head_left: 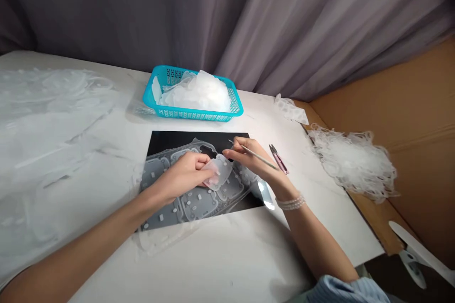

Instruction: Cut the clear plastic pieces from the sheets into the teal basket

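Note:
A translucent silicone sheet of moulded pads (194,199) lies on a black mat (167,144) in the middle of the white table. My left hand (185,175) is closed, pinching one translucent pad (221,173) that it lifts off the sheet. My right hand (252,156) is closed on a thin metal pick (261,157), its tip near the edge of that pad. A pearl bracelet (290,203) circles my right wrist.
A turquoise basket (159,104) full of clear pads stands behind the mat. Pink snips (279,158) lie right of my right hand. A heap of white trimmings (351,163) sits at the table's right edge, beside a cardboard wall (408,104). Clear sheets (46,118) cover the left.

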{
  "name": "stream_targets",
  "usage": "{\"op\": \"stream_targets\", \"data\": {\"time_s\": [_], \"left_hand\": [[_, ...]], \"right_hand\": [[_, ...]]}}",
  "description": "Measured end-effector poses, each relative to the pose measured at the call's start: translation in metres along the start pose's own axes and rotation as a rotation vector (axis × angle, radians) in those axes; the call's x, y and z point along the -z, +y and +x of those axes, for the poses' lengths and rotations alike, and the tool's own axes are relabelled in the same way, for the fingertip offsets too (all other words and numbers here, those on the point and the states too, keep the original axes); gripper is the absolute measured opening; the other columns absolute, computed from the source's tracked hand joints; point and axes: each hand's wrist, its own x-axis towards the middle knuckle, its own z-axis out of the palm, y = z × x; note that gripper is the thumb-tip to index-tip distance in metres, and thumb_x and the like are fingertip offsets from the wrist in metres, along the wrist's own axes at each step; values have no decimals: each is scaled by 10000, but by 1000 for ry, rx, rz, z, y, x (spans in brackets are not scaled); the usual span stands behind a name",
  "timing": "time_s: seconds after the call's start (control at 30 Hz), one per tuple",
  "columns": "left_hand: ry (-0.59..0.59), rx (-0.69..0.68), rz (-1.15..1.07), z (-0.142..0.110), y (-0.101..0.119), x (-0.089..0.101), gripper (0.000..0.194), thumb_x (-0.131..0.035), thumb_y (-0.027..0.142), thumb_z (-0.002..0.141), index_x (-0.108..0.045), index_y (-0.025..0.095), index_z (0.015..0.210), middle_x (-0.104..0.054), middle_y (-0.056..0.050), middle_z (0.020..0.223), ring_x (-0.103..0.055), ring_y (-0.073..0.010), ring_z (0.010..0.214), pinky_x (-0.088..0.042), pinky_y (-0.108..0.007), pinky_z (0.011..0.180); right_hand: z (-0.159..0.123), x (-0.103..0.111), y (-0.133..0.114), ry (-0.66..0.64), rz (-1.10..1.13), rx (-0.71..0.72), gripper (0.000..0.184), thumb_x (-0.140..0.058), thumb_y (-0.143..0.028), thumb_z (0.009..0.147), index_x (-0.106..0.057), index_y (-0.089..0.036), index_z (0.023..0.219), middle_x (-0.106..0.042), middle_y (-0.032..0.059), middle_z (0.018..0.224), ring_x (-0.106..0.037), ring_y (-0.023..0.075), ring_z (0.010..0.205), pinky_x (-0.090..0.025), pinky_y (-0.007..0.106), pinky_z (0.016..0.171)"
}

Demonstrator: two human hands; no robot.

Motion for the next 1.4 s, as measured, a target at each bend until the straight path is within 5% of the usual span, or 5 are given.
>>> {"op": "stream_targets", "data": {"time_s": [0.37,0.57,0.83,1.1,1.4], "left_hand": [[218,-214,355,15,9,-16,391,-581,370,848,-500,187,513,-367,55,479,-304,-92,456,-147,-257,481],[470,-265,80,6,-6,-5,247,-697,423,792,-753,186,756,-658,13,628,-617,-194,672,-445,-264,627],[292,-212,-330,-8,-10,12,426,-738,458,800,-745,175,1117,-754,-87,1062,-669,-255,1028,-511,-371,930],[140,-223,-437,-13,-4,7,287,-683,368,875,-758,169,1067,-752,-96,1092,-688,-244,1022,-531,-370,925],[92,-238,-437,-16,-2,13,261,-663,300,895,-750,173,1106,-751,-99,1089,-697,-229,987,-549,-337,871]], "right_hand": [[-6,-13,-11,170,-36,150,361,-565,-212,813,-235,-227,668,-240,-67,626,-226,94,595,-207,249,526],[11,-8,22,248,-267,88,295,-552,-211,741,-286,-216,613,-269,-71,561,-275,93,578,-238,252,544],[13,5,16,272,-287,87,370,-587,-289,824,-300,-225,598,-363,-63,535,-305,112,559,-294,268,563],[-7,-15,-26,-56,361,34,442,-704,-333,786,-299,-224,646,-648,10,750,-521,117,647,-383,263,609],[-3,-18,-12,-10,528,11,498,-757,-261,755,-277,-220,627,-659,11,733,-526,115,640,-386,275,609]]}}
